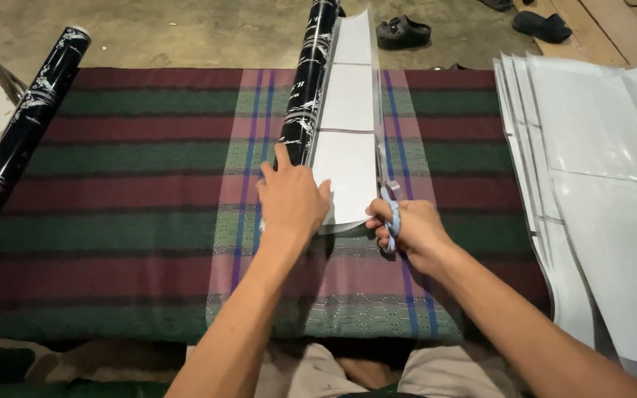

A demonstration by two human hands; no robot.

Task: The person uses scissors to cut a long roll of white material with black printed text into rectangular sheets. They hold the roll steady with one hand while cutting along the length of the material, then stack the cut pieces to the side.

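Right now I see a striped cloth (134, 221) in maroon and green spread over the floor (186, 29), and everything I work on lies on it. To the right, a stack of white sheets (599, 221) overlaps the cloth's edge. On the far left lies a second dark roll (23, 140), well apart from my hands. In the middle, a dark printed roll (307, 81) runs away from me, and a white strip (348, 125) unrolled from it lies just beside it on its right, curling up slightly along its edges. My left hand (289, 199) lies flat, fingers spread, pressing the near end of the strip and touching the roll's end. My right hand (411, 228) is closed around the blue handles of a pair of scissors (388, 199), whose blades point away from me along the strip's right edge. Beyond the cloth, dark sandals (403, 31) sit on the floor.

I judge the main risk to be a wandering cut: the strip curls, so if my left hand's pressure slackens the sheet could lift and the blades drift off line. The roll could also turn and drag the strip sideways. My left fingers sit near the blades.
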